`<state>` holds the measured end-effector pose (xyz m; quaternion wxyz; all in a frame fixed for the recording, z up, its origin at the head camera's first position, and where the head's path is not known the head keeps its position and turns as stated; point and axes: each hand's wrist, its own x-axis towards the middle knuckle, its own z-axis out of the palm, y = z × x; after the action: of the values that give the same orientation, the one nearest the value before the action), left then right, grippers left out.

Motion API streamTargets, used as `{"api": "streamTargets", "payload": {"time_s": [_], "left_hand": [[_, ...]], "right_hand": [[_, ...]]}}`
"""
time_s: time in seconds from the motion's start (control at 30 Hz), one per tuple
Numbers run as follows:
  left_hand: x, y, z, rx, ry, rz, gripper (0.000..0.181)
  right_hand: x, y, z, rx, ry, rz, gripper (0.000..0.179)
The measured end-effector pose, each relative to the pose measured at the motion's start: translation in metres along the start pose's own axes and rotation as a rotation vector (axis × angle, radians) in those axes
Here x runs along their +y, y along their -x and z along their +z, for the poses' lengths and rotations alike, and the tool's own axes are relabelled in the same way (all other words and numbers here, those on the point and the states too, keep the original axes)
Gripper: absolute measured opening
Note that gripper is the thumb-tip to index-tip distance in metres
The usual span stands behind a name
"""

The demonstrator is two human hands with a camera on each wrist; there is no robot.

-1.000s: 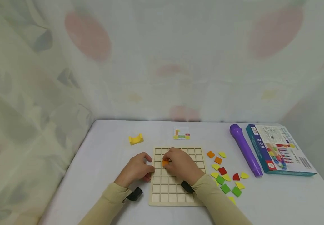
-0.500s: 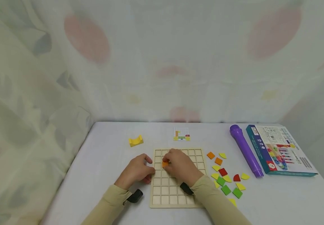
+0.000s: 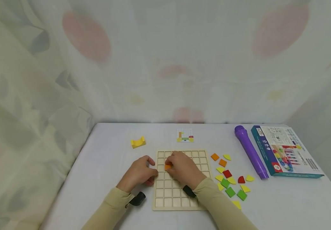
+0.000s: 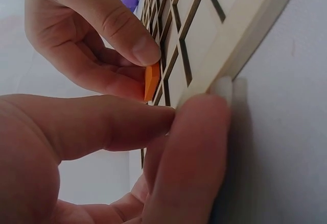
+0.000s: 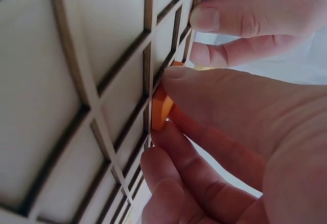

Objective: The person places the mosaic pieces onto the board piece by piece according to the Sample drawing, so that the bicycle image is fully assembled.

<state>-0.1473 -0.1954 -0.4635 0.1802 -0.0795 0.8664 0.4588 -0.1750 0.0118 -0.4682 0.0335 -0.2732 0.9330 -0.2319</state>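
Note:
A pale wooden grid board (image 3: pixel 168 193) lies flat on the table. My right hand (image 3: pixel 184 167) is over its upper left part and pinches an orange square tile (image 5: pixel 162 106) between thumb and fingers, against the grid. Another bit of orange shows beyond the thumb in the right wrist view; whether it is a separate tile I cannot tell. At the board's left edge, my left hand (image 3: pixel 140 172) grips the rim, thumb on top and a finger along the side. In the left wrist view the orange tile's edge stands tilted at the grid.
Loose green, yellow, red and orange tiles (image 3: pixel 230 192) lie right of the board. Behind it sits a small pattern card (image 3: pixel 184 135), with a yellow curved block (image 3: pixel 138 142) to the left. A purple tube (image 3: pixel 250 150) and a game box (image 3: pixel 289 151) occupy the right side.

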Motion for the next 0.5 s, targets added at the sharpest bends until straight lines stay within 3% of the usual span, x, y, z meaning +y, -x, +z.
{"api": "streamTargets", "payload": {"time_s": [0.5], "left_hand": [[0.001,-0.0008,0.001,0.016,-0.036,0.0,0.034]], "right_hand": [[-0.0009,-0.0011,-0.0002,-0.01,-0.006,0.002,0.017]]}}
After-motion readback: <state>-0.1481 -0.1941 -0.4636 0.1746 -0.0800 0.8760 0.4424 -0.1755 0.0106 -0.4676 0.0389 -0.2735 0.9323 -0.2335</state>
